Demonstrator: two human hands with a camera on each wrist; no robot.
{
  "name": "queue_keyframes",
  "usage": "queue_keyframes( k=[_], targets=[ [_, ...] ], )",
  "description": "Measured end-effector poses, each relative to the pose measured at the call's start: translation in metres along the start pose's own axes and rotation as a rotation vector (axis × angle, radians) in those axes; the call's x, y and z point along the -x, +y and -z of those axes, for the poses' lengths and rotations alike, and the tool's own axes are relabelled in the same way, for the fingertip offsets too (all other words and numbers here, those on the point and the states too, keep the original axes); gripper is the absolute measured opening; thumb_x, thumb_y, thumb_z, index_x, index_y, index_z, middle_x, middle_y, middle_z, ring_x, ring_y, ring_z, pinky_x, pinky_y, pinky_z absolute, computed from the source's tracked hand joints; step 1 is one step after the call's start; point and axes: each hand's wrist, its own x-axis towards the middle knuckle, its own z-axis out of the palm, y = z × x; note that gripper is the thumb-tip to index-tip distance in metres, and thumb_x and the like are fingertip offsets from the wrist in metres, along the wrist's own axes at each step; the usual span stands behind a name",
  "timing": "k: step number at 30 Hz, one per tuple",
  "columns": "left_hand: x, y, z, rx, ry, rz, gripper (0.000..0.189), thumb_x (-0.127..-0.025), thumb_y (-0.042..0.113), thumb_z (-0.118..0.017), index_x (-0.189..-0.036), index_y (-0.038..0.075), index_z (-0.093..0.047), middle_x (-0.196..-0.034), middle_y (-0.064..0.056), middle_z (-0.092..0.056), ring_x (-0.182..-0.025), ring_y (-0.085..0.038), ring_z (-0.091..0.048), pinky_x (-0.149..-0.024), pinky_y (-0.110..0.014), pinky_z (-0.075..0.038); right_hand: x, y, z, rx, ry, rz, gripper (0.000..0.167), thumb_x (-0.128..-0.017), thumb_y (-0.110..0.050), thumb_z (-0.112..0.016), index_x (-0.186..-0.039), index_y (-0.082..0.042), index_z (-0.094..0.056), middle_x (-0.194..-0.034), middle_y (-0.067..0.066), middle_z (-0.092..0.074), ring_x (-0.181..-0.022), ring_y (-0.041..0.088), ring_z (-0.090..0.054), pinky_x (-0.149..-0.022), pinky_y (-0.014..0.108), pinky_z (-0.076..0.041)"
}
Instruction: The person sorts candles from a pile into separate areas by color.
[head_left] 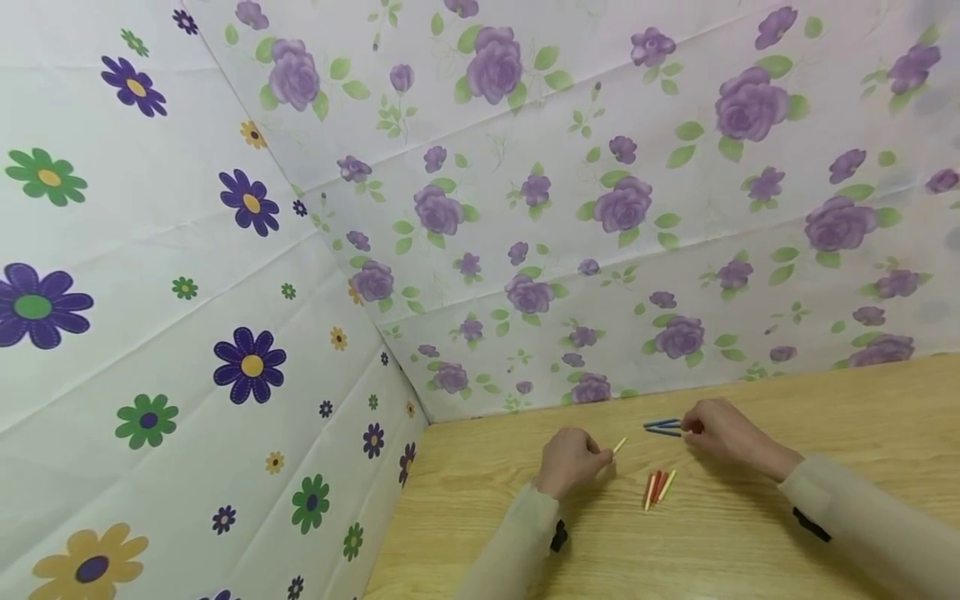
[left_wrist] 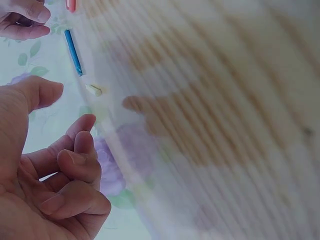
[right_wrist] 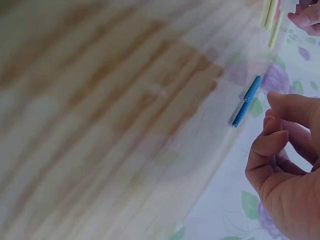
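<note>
Short, thin coloured sticks lie on the wooden table. My left hand point(head_left: 572, 460) is beside a single yellow stick point(head_left: 619, 445). In the left wrist view, that hand's thumb and index finger are apart, with nothing between them, and the yellow stick point(left_wrist: 93, 90) lies beyond the fingertips. My right hand point(head_left: 723, 433) is at the right end of a few blue sticks point(head_left: 662, 427), which lie close together. Its fingers are loosely bent in the right wrist view, and the blue sticks point(right_wrist: 246, 102) lie apart from them. I see nothing held there.
Nearer to me, between the hands, is a small group of red sticks point(head_left: 659, 486) and pale yellow sticks point(head_left: 668, 485). The wooden table point(head_left: 600, 558) meets a rose-patterned cloth wall point(head_left: 480, 333) at the back and a daisy-patterned cloth wall point(head_left: 187, 350) on the left.
</note>
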Motion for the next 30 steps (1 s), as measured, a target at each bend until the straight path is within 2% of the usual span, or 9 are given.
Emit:
queue_keyframes(
  k=[6, 12, 16, 20, 27, 30],
  targets=[
    [0.012, 0.001, 0.004, 0.008, -0.005, -0.028, 0.023, -0.096, 0.033, -0.079, -0.088, 0.013, -0.086, -0.084, 0.005, -0.081, -0.058, -0.001, -0.053, -0.056, -0.019, -0.044, 0.008, -0.003, 0.003, 0.002, -0.008, 0.005, 0.007, -0.092, -0.002, -0.078, -0.092, -0.006, -0.084, -0.082, -0.001, -0.077, -0.071, 0.001, -0.054, -0.064, 0.024, -0.046],
    [0.026, 0.006, 0.007, 0.017, -0.017, -0.079, 0.015, -0.096, 0.025, -0.078, -0.090, 0.016, -0.087, -0.075, 0.009, -0.075, -0.055, 0.000, -0.049, -0.052, -0.019, -0.041, 0.012, -0.010, 0.002, -0.017, -0.065, 0.006, 0.019, -0.092, 0.000, -0.077, -0.081, -0.014, -0.079, -0.071, -0.009, -0.065, -0.067, 0.002, -0.045, -0.065, 0.023, -0.041],
    [0.034, 0.011, 0.006, 0.010, -0.019, -0.127, 0.012, -0.096, 0.022, -0.077, -0.092, 0.016, -0.087, -0.075, 0.010, -0.074, -0.057, 0.002, -0.050, -0.053, -0.018, -0.042, 0.016, -0.012, 0.002, -0.012, -0.076, 0.016, 0.012, -0.092, 0.000, -0.078, -0.088, -0.010, -0.082, -0.080, -0.005, -0.073, -0.073, 0.003, -0.057, -0.067, 0.025, -0.049],
    [0.041, 0.017, 0.004, -0.046, -0.019, -0.171, 0.011, -0.097, 0.023, -0.078, -0.091, 0.018, -0.087, -0.078, 0.012, -0.073, -0.062, 0.004, -0.050, -0.057, -0.015, -0.042, 0.018, -0.013, 0.000, -0.011, -0.079, 0.042, 0.009, -0.090, -0.001, -0.081, -0.097, -0.006, -0.084, -0.089, 0.000, -0.079, -0.080, 0.004, -0.065, -0.071, 0.027, -0.056],
    [0.053, 0.030, -0.005, -0.162, -0.037, -0.223, 0.009, -0.094, 0.029, -0.081, -0.087, 0.025, -0.085, -0.079, 0.018, -0.069, -0.066, 0.007, -0.049, -0.058, -0.012, -0.039, 0.022, -0.017, -0.008, -0.065, -0.113, 0.075, 0.009, -0.087, -0.002, -0.082, -0.091, -0.010, -0.082, -0.081, -0.011, -0.070, -0.074, -0.004, -0.051, -0.066, 0.023, -0.046],
    [0.058, 0.034, -0.009, -0.201, -0.044, -0.235, 0.010, -0.092, 0.035, -0.083, -0.084, 0.029, -0.084, -0.082, 0.020, -0.069, -0.069, 0.009, -0.052, -0.061, -0.011, -0.041, 0.023, -0.020, -0.013, -0.097, -0.121, 0.094, 0.018, -0.086, 0.002, -0.079, -0.077, -0.013, -0.074, -0.071, -0.014, -0.056, -0.067, -0.004, -0.042, -0.062, 0.021, -0.038]
  ],
)
